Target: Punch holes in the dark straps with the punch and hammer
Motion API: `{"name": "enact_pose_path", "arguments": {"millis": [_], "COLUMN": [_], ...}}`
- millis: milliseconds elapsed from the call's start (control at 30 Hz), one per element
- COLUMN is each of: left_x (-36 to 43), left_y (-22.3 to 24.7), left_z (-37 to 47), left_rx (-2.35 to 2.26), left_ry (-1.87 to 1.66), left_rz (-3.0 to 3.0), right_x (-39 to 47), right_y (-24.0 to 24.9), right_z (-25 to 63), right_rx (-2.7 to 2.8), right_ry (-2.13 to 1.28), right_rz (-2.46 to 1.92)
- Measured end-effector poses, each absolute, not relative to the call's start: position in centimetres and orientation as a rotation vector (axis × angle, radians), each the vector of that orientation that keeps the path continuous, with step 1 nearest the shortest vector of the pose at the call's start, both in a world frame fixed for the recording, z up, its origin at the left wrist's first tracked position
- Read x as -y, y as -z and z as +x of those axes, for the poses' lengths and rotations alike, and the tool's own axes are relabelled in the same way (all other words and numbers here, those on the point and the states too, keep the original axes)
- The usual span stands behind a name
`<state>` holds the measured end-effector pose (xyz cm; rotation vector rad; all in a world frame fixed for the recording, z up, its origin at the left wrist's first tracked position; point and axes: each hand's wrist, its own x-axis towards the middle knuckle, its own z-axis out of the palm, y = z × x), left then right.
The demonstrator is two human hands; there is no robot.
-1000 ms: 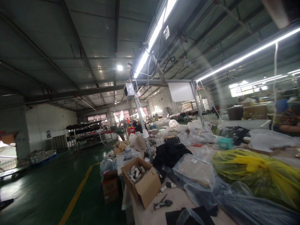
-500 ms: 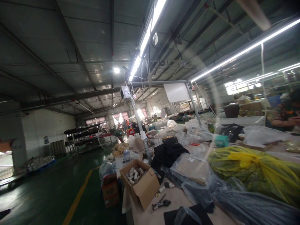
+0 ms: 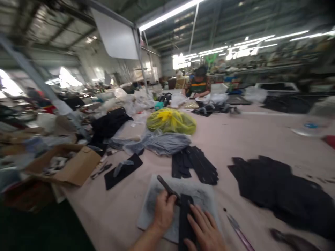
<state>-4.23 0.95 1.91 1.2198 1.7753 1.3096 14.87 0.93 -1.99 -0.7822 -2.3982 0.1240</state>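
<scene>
My left hand [image 3: 164, 211] is closed around a dark, slim bar-like tool [image 3: 167, 185], thumb and fingers wrapped on its lower end. Beside it lies a long black strip [image 3: 185, 219], its upper end close to the tool. My right hand [image 3: 205, 226] rests with fingers stretched over the strip's right side, the thumb lower down on it. Under both hands is a pale grey square board [image 3: 150, 198] with dark smudges. Motion blur hides the tool's exact kind.
Stacked black pieces [image 3: 277, 191] and a pink-handled tool [image 3: 240, 232] lie to the right. Further off are black strips [image 3: 201, 164], a yellow bag [image 3: 171, 122] and an open cardboard box [image 3: 75, 167]. A co-worker [image 3: 199, 87] sits across the table [image 3: 248, 136].
The view has swung down and to the right, from the ceiling and left aisle to the tabletop. Both my hands, the board and the black strip have come into view.
</scene>
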Motion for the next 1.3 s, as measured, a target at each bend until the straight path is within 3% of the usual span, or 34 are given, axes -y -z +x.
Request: {"name": "enact_pose_path", "arguments": {"millis": [167, 633, 1300], "left_x": [-1.7, -2.5, -2.9], "left_y": [-1.2, -1.8, -1.9], "left_z": [-4.4, -3.1, -2.7], "left_rx": [-1.741, -1.519, -1.547], "left_ry": [-1.283, -1.176, -1.097], "left_rz": [1.258, 1.618, 1.732], "right_x": [0.5, 0.1, 0.2], "right_y": [0.7, -1.4, -1.3], "right_z": [16.0, 15.5, 15.9], "right_rx": [2.554, 2.383, 2.357], "right_ry": [-0.171, -0.507, -0.604], "right_rz": [-0.986, -1.038, -1.024]}}
